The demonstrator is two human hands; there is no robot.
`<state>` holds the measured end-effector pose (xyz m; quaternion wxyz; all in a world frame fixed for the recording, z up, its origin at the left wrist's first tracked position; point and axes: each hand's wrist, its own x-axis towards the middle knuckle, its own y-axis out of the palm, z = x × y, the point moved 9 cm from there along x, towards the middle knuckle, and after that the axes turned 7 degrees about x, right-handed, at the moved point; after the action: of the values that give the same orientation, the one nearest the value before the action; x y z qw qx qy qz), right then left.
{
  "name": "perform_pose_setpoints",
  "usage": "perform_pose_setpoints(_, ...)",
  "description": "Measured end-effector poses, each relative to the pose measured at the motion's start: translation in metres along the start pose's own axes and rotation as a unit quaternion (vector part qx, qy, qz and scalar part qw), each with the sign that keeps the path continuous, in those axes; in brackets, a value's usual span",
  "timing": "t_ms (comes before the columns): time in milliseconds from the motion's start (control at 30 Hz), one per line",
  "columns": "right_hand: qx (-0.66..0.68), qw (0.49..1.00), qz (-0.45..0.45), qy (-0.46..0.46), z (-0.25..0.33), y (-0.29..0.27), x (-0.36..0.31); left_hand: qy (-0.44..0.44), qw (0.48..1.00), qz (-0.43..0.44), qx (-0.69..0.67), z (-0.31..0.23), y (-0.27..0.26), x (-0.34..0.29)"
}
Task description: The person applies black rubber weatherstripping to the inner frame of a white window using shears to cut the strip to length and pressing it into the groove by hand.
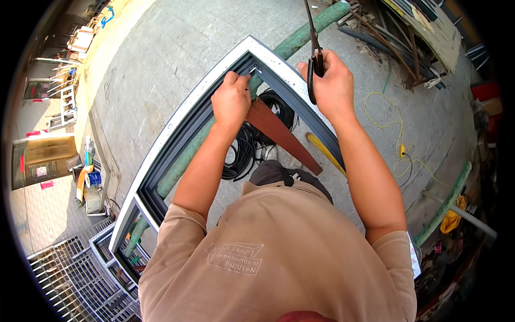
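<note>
A large window frame [170,126], white outside with dark grey inner channels, lies in front of me and around my body. My left hand [232,101] is closed, its fingertips pinched at the inner channel near the far corner. Whatever they grip is hidden or too small to make out. In my right hand [333,88], over the frame's right side, is a pair of scissors [313,65] with black handles. Their long blades point away from me. A small metallic piece [256,70] shows in the inner corner, just beyond my left fingertips.
Green pipes [300,40] run beneath the frame. Inside its opening are coiled black cable [244,153], a reddish-brown tapered piece [281,137] and a yellow bar [324,150]. Scrap lengths [394,45] lie at the far right, a yellow cord [399,126] nearer. Metal grating [70,279] lies near left.
</note>
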<state>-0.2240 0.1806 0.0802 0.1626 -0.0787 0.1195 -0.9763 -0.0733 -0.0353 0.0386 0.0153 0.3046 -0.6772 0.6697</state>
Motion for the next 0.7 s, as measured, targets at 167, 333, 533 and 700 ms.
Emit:
perform_pose_setpoints(167, 0.004, 1.0, 0.001, -0.013, 0.002, 0.003, 0.0, 0.001, 1.0, -0.004, -0.008, 0.002, -0.001, 0.001)
perform_pose_setpoints(333, 0.001, 1.0, 0.005, 0.031, -0.009, -0.001, 0.002, -0.015, 1.0, 0.007, 0.007, 0.003, -0.001, -0.002)
perform_pose_setpoints(533, -0.007, 1.0, 0.001, 0.021, 0.004, -0.003, -0.001, -0.013, 1.0, -0.003, 0.027, 0.006, -0.007, -0.009)
perform_pose_setpoints(700, -0.01, 1.0, 0.009, 0.011, -0.002, -0.002, 0.0, 0.001, 0.999, 0.025, 0.033, 0.004, -0.01, -0.007)
